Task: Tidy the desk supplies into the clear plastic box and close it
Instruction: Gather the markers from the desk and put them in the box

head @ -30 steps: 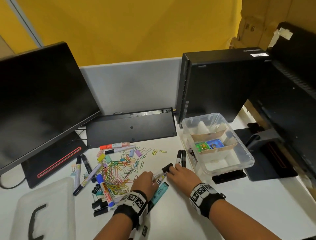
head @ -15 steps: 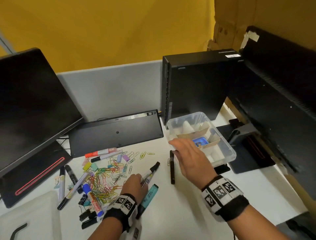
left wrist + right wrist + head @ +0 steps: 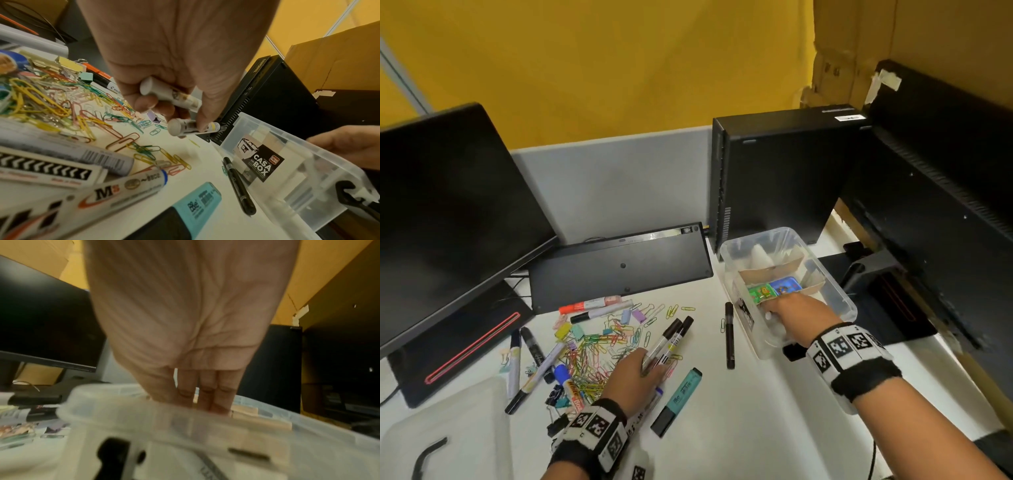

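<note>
The clear plastic box [image 3: 847, 303] stands open on the right of the white desk, with cardboard dividers and green and blue tins [image 3: 774, 289] inside. My right hand [image 3: 784, 306] reaches into its near compartment with straight fingers [image 3: 205, 394]; the box wall [image 3: 164, 418] hides their tips. My left hand [image 3: 650, 366] grips two black-capped markers [image 3: 673, 337], also seen from their butt ends as markers [image 3: 170, 95] in the curled left hand [image 3: 164, 110]. A black marker [image 3: 729, 335] lies just left of the box [image 3: 287, 162]. A teal highlighter [image 3: 678, 401] lies by my left wrist.
A heap of coloured paper clips [image 3: 592, 353], binder clips and more markers [image 3: 589, 304] covers the desk's left-centre. The box lid [image 3: 448, 421] lies at the bottom left. An upturned keyboard [image 3: 619, 267], a monitor [image 3: 448, 212] and a PC tower [image 3: 774, 178] line the back.
My right hand left the markers by the box, rose and went into the box; one of the two black markers beside it is gone. My left hand lifted its two markers slightly.
</note>
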